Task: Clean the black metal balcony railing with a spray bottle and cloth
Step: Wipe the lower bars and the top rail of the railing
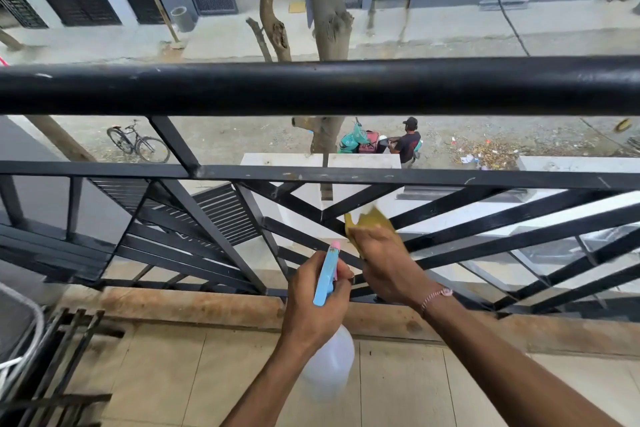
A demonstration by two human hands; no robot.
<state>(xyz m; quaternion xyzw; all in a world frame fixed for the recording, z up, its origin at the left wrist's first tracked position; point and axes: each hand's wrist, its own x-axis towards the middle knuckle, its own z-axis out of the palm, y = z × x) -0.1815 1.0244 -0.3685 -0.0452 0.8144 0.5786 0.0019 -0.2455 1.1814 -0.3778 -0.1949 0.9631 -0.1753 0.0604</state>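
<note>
Against the slanted bars of the black railing (346, 87), low and near the middle, a yellow cloth (369, 220) is pressed by the right hand (388, 265), its fingers curled over the cloth and clamped on it. Just left of it, a spray bottle (327, 362) is held by the left hand (317, 302), fingers wrapped round the neck below the blue trigger head (327, 274), the pink nozzle pointed at the bars. The clear body hangs below the hand, over the tiled floor (398, 392). A thin bracelet (437, 295) is worn on the right wrist. Beyond the railing, far below, a bicycle (138, 142) and a person beside a scooter (355, 142) are seen on the street.
</note>
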